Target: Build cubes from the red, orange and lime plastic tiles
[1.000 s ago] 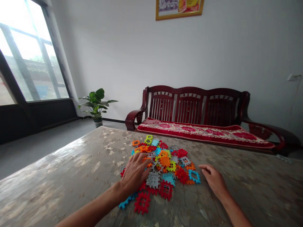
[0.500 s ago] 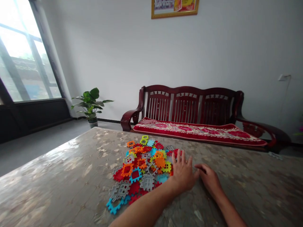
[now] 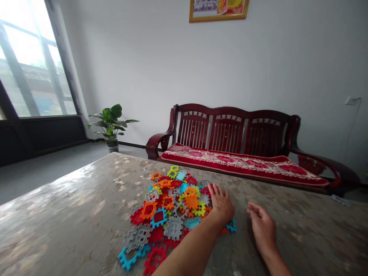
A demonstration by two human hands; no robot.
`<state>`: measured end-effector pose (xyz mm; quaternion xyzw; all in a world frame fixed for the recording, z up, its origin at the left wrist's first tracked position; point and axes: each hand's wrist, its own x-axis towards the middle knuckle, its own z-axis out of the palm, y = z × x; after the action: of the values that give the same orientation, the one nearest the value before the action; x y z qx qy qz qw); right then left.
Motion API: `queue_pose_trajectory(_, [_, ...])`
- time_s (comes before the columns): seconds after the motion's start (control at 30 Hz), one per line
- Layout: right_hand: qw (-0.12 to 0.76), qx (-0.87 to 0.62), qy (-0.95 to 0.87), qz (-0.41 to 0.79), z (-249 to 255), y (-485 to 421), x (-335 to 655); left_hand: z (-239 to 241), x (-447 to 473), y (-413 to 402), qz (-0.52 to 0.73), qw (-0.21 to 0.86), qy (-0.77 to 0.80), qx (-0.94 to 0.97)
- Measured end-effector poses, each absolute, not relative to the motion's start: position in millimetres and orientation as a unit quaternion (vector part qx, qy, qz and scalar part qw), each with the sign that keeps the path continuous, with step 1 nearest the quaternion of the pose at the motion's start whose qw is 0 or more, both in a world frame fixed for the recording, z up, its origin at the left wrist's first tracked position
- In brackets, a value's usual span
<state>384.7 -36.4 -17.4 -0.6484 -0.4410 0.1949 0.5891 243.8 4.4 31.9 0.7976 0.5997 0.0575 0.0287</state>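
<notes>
Nearest us, red piece [image 3: 156, 258] and blue piece [image 3: 126, 264] at near edge of notched plastic pile [image 3: 173, 228], heaped on surface [image 3: 71, 222]. Our right hand [image 3: 263, 228] just right of pile, fingers loosely half-curled, nothing seen in them. Our left hand [image 3: 222, 206] over pile's right side, fingers stretched out, slightly parted, no piece visibly gripped. Beyond: dark red wooden bench [image 3: 227, 110] with patterned cloth [image 3: 241, 161], potted plant [image 3: 111, 124], framed picture [image 3: 212, 18] on wall [image 3: 143, 57].

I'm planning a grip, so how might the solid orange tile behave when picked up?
The solid orange tile looks like thin plastic, so it's probably stiff and light. Being flat, it seems unlikely to roll. Its toothed edge might snag the yellow-green tile at its lower right.
</notes>
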Motion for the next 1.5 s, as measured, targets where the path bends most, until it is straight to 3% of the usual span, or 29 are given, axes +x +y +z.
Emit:
queue_pose_trajectory(0.5, [0.538,-0.659,-0.489,0.192,-17,-38,383,27,193,19,0.103,-0.004,0.661,0.743])
queue_pose_trajectory(1.1, [0.539,-0.659,-0.486,0.199,-15,-40,383,32,112,29,0.101,-0.038,0.702,0.704])
queue_pose_trajectory(1.5, [0.521,-0.678,-0.484,0.188,-20,-39,387,70,34,114,0.096,-0.017,0.710,0.698])
